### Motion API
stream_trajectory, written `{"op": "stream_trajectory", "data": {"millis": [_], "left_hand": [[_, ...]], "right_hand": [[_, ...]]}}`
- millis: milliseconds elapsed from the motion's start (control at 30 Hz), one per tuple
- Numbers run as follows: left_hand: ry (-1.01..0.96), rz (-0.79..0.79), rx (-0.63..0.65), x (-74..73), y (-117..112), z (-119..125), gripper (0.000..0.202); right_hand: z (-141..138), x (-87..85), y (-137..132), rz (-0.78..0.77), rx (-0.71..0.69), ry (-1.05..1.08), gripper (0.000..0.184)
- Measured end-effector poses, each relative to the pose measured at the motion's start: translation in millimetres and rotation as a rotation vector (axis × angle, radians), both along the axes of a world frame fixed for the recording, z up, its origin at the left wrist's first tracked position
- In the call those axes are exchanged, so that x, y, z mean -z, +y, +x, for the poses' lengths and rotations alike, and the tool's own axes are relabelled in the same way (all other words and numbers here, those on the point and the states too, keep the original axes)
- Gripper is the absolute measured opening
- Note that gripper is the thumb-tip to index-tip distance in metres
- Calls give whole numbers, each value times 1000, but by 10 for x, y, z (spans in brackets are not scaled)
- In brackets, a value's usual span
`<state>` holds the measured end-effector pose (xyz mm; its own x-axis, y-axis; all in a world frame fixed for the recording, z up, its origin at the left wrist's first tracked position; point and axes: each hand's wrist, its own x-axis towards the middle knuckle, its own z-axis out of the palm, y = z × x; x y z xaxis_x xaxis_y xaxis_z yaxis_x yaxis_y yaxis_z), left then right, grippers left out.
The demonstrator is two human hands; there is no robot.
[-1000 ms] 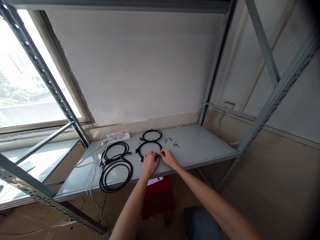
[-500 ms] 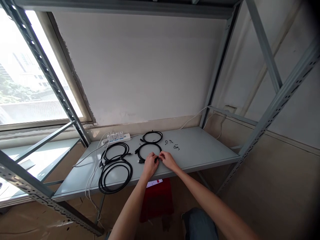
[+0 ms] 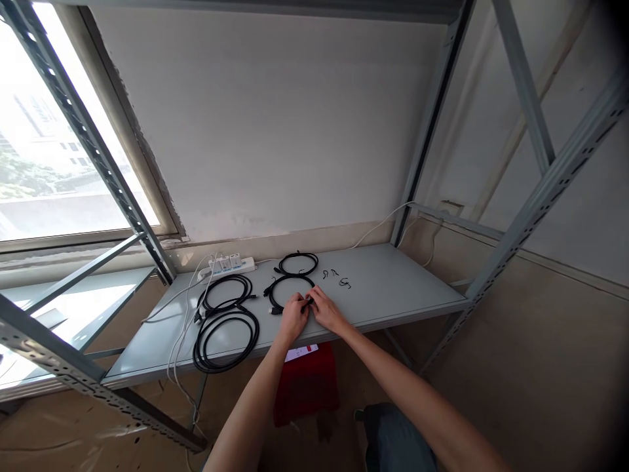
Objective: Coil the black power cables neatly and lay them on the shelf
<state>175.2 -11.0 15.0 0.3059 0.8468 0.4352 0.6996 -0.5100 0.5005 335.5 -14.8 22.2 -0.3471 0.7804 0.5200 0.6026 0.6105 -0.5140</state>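
Observation:
A coiled black cable [image 3: 293,276] lies near the front edge of the shelf, its plug [image 3: 276,310] at the lower left of the loop. My left hand [image 3: 293,320] is closed on the near right side of this coil. Against it, my right hand [image 3: 326,311] pinches at the same spot with thumb and fingers together; what lies between its fingertips is too small to make out. Several short black ties [image 3: 344,283] are scattered just beyond my right hand. Behind the held coil rests a smaller black cable coil [image 3: 317,261].
More black cable coils [image 3: 257,334] lie to the left, one touching the front edge. A white power strip [image 3: 248,265] with plugs sits by the wall, white cords [image 3: 183,341] hanging over the edge. Metal posts [image 3: 525,216] frame the shelf; a red object [image 3: 304,387] stands below.
Both hands have shifted slightly and drawn closer together at the coil's near right side, the right fingers now against the left. The view has tilted a little downward.

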Motion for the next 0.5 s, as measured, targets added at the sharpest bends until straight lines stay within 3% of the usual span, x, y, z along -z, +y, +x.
{"op": "stream_trajectory", "data": {"millis": [167,367,500], "left_hand": [[1,10,-1,36,24,-3,25],[34,25,-8,-3,-9,-6,24],[35,27,-82,-22,-25,-9,24]], "right_hand": [[-35,-6,-53,171,49,-154,31],[-51,58,-42,246,132,-273,29],[-58,70,-17,278,145,-337,25]]}}
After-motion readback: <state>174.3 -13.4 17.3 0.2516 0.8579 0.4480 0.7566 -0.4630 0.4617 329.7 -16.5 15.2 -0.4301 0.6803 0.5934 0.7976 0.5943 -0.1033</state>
